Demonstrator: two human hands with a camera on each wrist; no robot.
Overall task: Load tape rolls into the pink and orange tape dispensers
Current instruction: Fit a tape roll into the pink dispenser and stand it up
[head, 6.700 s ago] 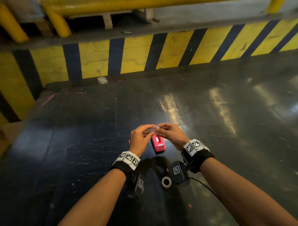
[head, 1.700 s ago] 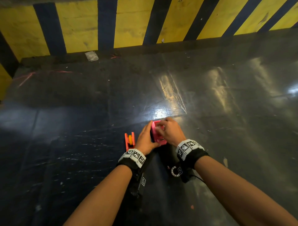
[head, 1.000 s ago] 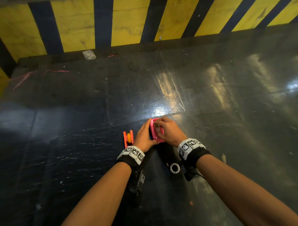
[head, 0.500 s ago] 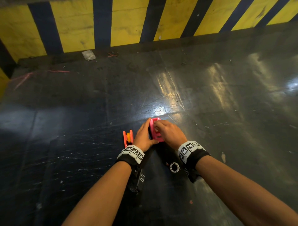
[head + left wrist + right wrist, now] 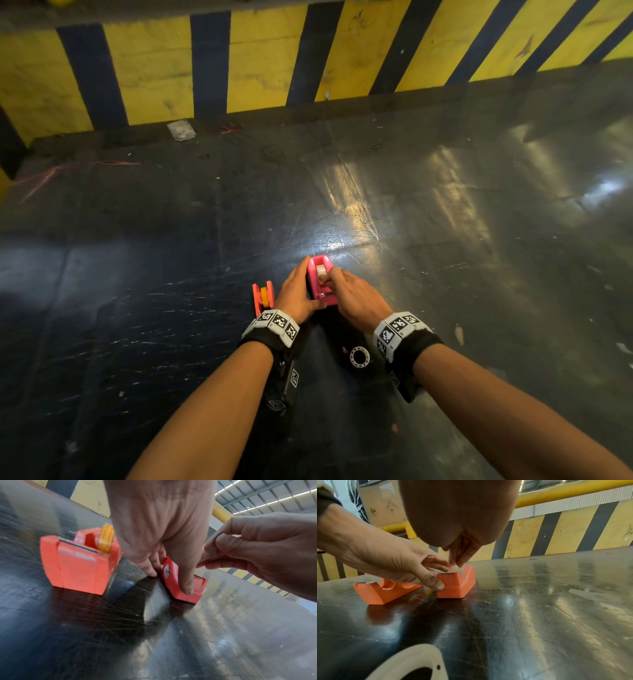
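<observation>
The pink dispenser [image 5: 324, 297] stands on the dark table with a white tape roll [image 5: 321, 270] in its slot. My left hand [image 5: 301, 287] holds it, fingers along its left side and thumb against the near end [image 5: 439, 584]. My right hand [image 5: 334, 279] pinches the clear tape end [image 5: 455, 566] just above the dispenser [image 5: 458, 585]. The orange dispenser [image 5: 263, 296] stands just left of my left hand, untouched, with a yellow roll [image 5: 106, 538] in it. In the left wrist view the pink dispenser [image 5: 173, 580] shows under my fingers.
A white ring-shaped tape core [image 5: 359, 356] lies on the table near my right wrist, also close in the right wrist view [image 5: 412, 661]. A yellow and black striped barrier [image 5: 260, 65] runs along the far edge. A paper scrap [image 5: 181, 130] lies by it.
My right fingers have drawn back off the top of the pink dispenser, uncovering the white roll in its slot. My left hand has kept its hold on the dispenser.
</observation>
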